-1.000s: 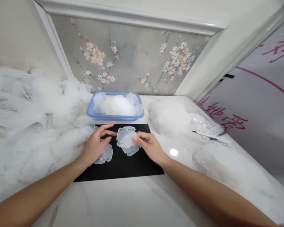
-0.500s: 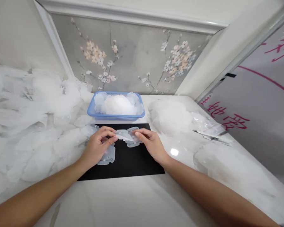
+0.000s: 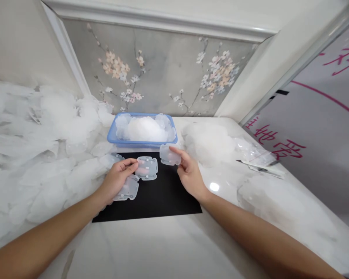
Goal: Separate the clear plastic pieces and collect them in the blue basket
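My left hand (image 3: 118, 178) pinches the edge of a translucent plastic piece (image 3: 150, 169) with rounded, notched corners and small white dots. Its fingers show faintly through the sheet. Another such piece (image 3: 130, 189) lies beneath that hand, on the black mat (image 3: 159, 199). In my right hand (image 3: 191, 173) is a second translucent piece (image 3: 166, 155), held up near the basket's front edge. The index finger rests along its top corner, and other fingertips show pink through it. The two held pieces are apart.
A blue plastic basket (image 3: 142, 144) heaped with translucent pieces stands behind the mat. Many similar pieces pile up at the left (image 3: 40, 155). A whitish heap (image 3: 211, 143) and clear plastic bags (image 3: 256, 153) lie to the right. A whiteboard (image 3: 317, 155) leans beyond.
The hands have separated the pieces they held close together. My right hand has lifted its piece up toward the basket, while the left hand's piece now faces me flat.
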A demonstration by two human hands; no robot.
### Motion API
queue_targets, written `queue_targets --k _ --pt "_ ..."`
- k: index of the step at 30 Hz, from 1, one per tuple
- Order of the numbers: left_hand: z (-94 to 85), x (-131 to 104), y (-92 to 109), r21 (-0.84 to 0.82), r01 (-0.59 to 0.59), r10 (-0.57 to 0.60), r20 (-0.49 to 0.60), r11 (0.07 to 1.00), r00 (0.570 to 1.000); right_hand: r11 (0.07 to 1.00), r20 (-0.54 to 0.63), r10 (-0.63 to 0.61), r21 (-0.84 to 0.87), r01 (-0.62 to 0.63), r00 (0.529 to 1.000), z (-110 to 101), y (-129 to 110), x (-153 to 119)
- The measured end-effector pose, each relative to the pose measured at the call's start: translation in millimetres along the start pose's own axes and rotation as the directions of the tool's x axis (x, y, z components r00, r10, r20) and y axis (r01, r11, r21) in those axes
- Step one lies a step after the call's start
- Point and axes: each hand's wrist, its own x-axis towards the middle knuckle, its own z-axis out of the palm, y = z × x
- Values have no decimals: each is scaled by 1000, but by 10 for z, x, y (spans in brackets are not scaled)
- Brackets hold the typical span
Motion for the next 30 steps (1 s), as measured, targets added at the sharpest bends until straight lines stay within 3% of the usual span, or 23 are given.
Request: queue_targets --k 4,7,9,12,14,17,20,26,30 --pt "4 -1 13 -8 25 -25 10 1000 1000 996 -95 1 -88 -9 996 -25 -43 11" --pt "10 5 10 40 -14 14 -2 999 1000 1000 -101 1 -15 -2 995 -20 -79 15" --pt "24 4 3 92 -35 34 5 995 999 987 26 79 137 -82 997 26 -103 -4" --pt "53 -6 -17 138 -68 59 65 988 996 909 266 218 295 -294 939 140 -120 -48" --pt "65 -11 -33 134 -88 72 114 987 991 880 288 268 314 -355 919 192 -111 -63" --pt "59 -4 -52 89 -68 54 148 994 988 901 135 270 314 -299 953 161 -78 -38" --pt "43 19 -52 15 -32 30 94 999 995 942 57 226 243 -233 973 33 -68 11" --pt "44 35 -24 -96 -26 27 17 995 999 983 181 71 -178 -39 981 -55 -105 -2" --pt "39 29 -24 -101 -38 39 11 994 999 946 294 -33 -299 125 955 37 -67 -56"
